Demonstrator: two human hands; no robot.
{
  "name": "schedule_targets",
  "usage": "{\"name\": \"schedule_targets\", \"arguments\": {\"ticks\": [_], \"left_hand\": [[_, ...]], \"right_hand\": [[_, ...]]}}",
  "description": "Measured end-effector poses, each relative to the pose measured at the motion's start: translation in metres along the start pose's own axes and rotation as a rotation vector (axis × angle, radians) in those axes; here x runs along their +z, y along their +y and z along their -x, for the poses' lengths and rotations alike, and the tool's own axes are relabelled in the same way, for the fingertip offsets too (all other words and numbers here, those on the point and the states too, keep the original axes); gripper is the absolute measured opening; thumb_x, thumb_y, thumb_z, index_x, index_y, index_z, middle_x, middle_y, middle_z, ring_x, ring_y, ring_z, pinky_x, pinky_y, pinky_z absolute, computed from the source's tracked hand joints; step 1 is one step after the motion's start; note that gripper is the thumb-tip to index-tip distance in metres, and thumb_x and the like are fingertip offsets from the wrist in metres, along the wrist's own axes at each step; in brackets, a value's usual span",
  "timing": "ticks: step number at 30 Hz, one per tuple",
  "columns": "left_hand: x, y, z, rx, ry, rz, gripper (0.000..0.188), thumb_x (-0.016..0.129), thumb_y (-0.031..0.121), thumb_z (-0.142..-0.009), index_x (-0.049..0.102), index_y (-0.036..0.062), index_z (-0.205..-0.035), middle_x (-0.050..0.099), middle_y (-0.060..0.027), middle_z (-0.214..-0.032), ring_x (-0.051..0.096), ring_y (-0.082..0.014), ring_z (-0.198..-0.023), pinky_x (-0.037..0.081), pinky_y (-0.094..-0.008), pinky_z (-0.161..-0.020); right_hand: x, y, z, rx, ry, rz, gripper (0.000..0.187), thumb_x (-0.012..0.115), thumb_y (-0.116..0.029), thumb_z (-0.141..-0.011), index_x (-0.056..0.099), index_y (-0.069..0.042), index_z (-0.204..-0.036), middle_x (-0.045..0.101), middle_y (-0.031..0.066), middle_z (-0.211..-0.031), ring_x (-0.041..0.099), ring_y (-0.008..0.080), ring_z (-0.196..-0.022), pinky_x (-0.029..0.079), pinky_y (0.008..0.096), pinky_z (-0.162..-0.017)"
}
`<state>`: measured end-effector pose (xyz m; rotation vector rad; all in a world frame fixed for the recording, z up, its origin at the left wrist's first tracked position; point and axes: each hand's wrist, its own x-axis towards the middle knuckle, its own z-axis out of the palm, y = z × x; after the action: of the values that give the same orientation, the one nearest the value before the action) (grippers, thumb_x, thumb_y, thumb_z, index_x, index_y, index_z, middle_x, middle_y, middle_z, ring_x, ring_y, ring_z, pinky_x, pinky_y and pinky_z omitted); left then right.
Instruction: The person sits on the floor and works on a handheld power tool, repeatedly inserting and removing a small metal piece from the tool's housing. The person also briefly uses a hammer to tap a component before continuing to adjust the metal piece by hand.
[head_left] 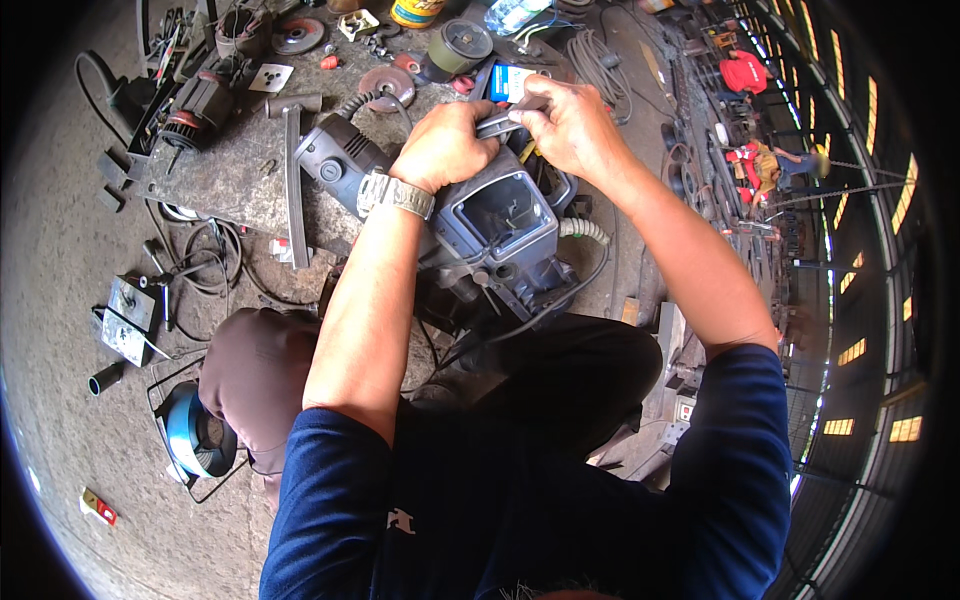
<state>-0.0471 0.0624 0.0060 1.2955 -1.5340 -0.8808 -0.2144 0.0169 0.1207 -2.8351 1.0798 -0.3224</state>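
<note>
A grey motor-driven machine lies tilted in front of me, its square housing open and small wires showing inside. At its far side is a grey bar-shaped part, which may be the machine's handle. My left hand, with a metal watch at the wrist, is closed around the left end of that part. From the right, my right hand pinches the part's other end between thumb and bent fingers. Whether a small piece sits in that pinch is hidden. A corrugated cable sleeve leaves the housing's right side.
A worn metal table carries a T-shaped metal bar, a grinding disc, a dark green canister and a power tool. Coiled cable lies beyond. A blue wire spool stands on the floor. Other people work far right.
</note>
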Motion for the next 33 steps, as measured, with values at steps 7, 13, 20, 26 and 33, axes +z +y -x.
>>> {"name": "schedule_targets", "arguments": {"ticks": [7,13,20,26,33], "left_hand": [[0.001,-0.014,-0.005,0.029,-0.047,0.115,0.050,0.074,0.024,-0.080,0.074,0.0054,-0.126,0.076,-0.0268,-0.108,0.073,-0.0414,-0.106,0.057,-0.0475,-0.095],[0.009,-0.015,-0.005,0.039,0.014,0.077,0.049,0.073,0.024,-0.080,0.074,0.0038,-0.125,0.075,-0.0278,-0.108,0.073,-0.0424,-0.108,0.056,-0.0478,-0.097],[0.005,-0.012,-0.005,0.030,0.004,0.071,0.049,0.073,0.023,-0.079,0.075,0.0049,-0.124,0.075,-0.0273,-0.107,0.073,-0.0421,-0.106,0.056,-0.0475,-0.096],[0.004,-0.016,-0.005,0.031,-0.009,0.068,0.049,0.073,0.023,-0.080,0.075,0.0052,-0.125,0.076,-0.0270,-0.106,0.073,-0.0418,-0.105,0.057,-0.0476,-0.094],[0.006,-0.022,-0.010,0.091,-0.041,0.116,0.049,0.076,0.026,-0.081,0.074,0.0042,-0.125,0.077,-0.0254,-0.108,0.074,-0.0394,-0.104,0.057,-0.0462,-0.093]], "right_hand": [[0.005,-0.008,0.025,-0.254,0.021,0.136,0.008,0.068,-0.005,-0.088,0.063,-0.008,-0.093,0.064,0.0123,-0.096,0.069,0.0377,-0.090,0.057,0.0479,-0.075],[0.002,-0.013,0.030,-0.329,-0.026,0.282,0.012,0.067,-0.003,-0.085,0.063,-0.009,-0.094,0.061,0.0103,-0.097,0.069,0.0346,-0.091,0.058,0.0455,-0.075],[0.020,-0.004,0.005,-0.029,0.197,0.059,0.015,0.076,-0.006,-0.092,0.072,-0.004,-0.106,0.076,0.0179,-0.094,0.074,0.0337,-0.074,0.057,0.0407,-0.067],[0.005,-0.026,-0.001,0.450,-0.010,-0.055,0.024,0.077,-0.015,-0.091,0.072,-0.004,-0.112,0.073,0.0261,-0.084,0.075,0.0432,-0.086,0.057,0.0516,-0.076],[0.017,-0.010,0.004,0.379,0.061,-0.100,0.032,0.079,-0.022,-0.091,0.074,-0.006,-0.119,0.068,0.0193,-0.065,0.068,0.0354,-0.058,0.051,0.0482,-0.059]]}}
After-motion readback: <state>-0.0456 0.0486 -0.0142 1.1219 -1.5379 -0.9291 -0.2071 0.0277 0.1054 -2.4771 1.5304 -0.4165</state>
